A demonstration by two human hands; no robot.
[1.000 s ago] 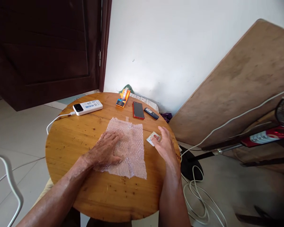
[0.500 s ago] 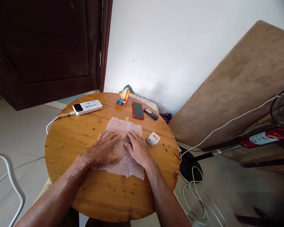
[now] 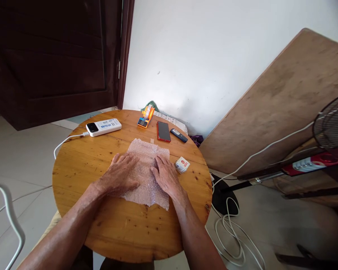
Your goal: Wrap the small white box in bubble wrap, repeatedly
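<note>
Our left hand (image 3: 119, 174) rests flat on the left part of the bubble wrap (image 3: 145, 172), our right hand (image 3: 166, 174) flat along its right edge (both unclenched, grasping nothing). The wrap lies on the round wooden counter (image 3: 76, 180). Just beside our right hand sits a small box (image 3: 182, 165); farther out we see a red-edged phone (image 3: 163, 132) and an orange tape dispenser (image 3: 146, 117).

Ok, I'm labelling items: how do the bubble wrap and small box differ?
The bubble wrap is a translucent sheet; the box is a pale block with red print. The bubble wrap spreads wider than the box. The left hand and right hand rest on the bubble wrap; neither holds the box. Both things lie on the table.
</note>
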